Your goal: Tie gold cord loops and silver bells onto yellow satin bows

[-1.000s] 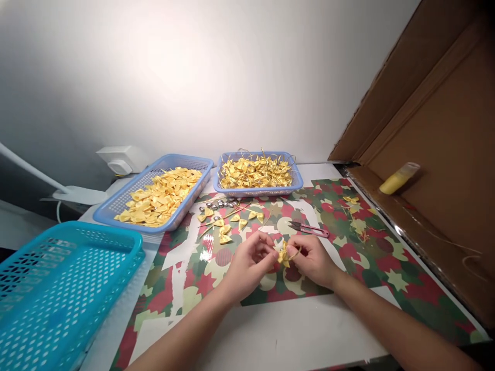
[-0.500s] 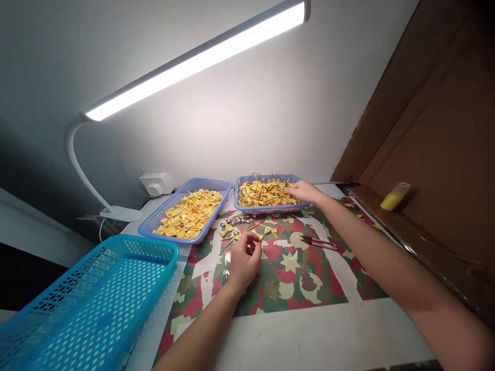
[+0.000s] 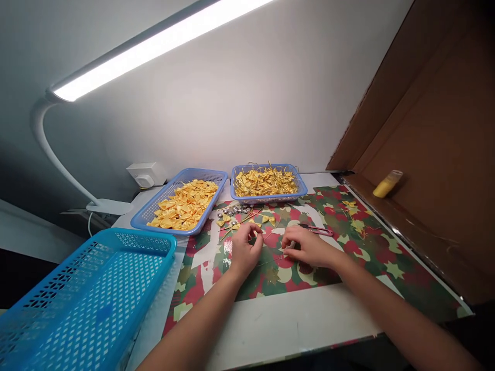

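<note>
My left hand point(image 3: 246, 252) is over the patterned mat, thumb and fingers curled into a pinch; what sits between the fingertips is too small to make out. Just to its right, my right hand point(image 3: 307, 247) has its fingers bent and thumb drawn in near the mat, its fingertips facing the left hand. A thin line like a thread runs low between the hands. Beyond the left fingertips lie several yellow ribbon bows point(image 3: 268, 220) with thin cords, and a cluster of shiny silver bells or beads point(image 3: 235, 210). Thread snips point(image 3: 320, 230) lie behind the right hand.
A blue basket point(image 3: 136, 222) of yellow bows stands at back left; another blue basket point(image 3: 266, 198) holds bows with gold cords. A turquoise basket point(image 3: 170, 246) is at left. A lamp point(image 3: 162, 44) hangs above. A small yellow-filled container point(image 3: 388, 184) is at right beside cardboard point(image 3: 436, 129).
My right hand has come back from the far basket of corded bows to the mat beside my left hand. The left hand stays pinched in place. The view has shifted slightly.
</note>
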The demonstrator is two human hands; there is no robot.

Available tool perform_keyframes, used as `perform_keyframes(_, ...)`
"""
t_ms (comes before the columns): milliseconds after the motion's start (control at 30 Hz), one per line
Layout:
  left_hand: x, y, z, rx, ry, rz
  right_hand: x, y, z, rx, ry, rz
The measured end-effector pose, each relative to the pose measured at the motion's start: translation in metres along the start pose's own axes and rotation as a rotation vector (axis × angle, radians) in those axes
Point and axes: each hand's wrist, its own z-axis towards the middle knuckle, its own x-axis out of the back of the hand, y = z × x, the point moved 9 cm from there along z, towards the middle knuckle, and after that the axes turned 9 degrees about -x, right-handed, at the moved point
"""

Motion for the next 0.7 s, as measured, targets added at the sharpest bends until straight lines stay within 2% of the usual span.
perform_keyframes(133, 0.001, 0.000, -0.001, 0.005, 0.014, -0.004, -0.014, -0.008, -0.004, 0.048, -0.042, -0.040)
perform_keyframes(233, 0.004, -0.001, 0.000, 0.012, 0.037, -0.010, -0.014, -0.014, -0.002, 0.085, -0.016, -0.091)
perform_keyframes(333, 0.005, -0.001, 0.000, 0.008, 0.042, 0.002, 0.001, -0.004, 0.010, 0.074, 0.078, -0.195)
perform_keyframes(433, 0.000, 0.004, 0.000, -0.033, 0.006, 0.039, 0.026, 0.023, 0.031, -0.020, 0.210, -0.380)
perform_keyframes(533, -0.006, 0.011, 0.000, -0.096, -0.042, 0.094, 0.033, 0.040, 0.056, -0.021, 0.186, -0.439)
perform_keyframes(700, -0.008, 0.010, -0.001, -0.114, -0.058, 0.143, 0.019, 0.038, 0.077, 0.083, 0.093, -0.497)
